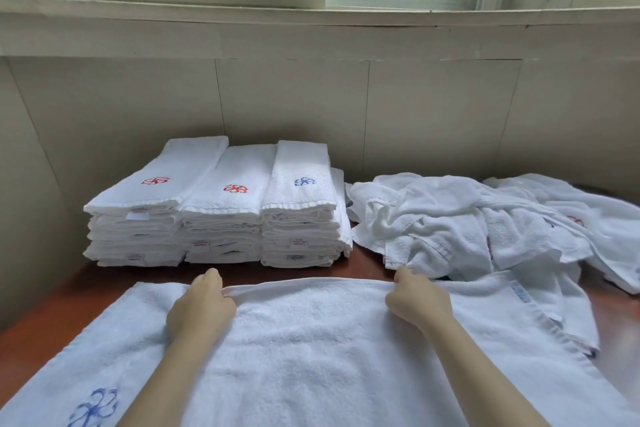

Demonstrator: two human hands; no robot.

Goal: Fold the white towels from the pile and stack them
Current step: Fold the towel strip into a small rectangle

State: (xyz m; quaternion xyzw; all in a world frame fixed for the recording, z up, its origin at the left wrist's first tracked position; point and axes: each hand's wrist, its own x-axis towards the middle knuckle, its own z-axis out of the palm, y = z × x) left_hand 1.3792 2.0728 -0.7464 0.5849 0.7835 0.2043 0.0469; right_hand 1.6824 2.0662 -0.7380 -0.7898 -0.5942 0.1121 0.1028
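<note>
One white towel [311, 357], blue emblem [93, 406]; left hand [201, 308], right hand [417, 302] pinching hem [311, 283]

folded stacks [221, 208]: 3 | spread towel [311, 350]: 1 | loose pile [467, 218]: 1 | hands [201, 308]: 2

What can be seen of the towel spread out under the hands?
The spread towel is white terry cloth with a hemmed border and a blue embroidered flower emblem near its near-left corner. It lies flat across the reddish-brown table, long side facing the person. The left hand and right hand each pinch its far edge.
</note>
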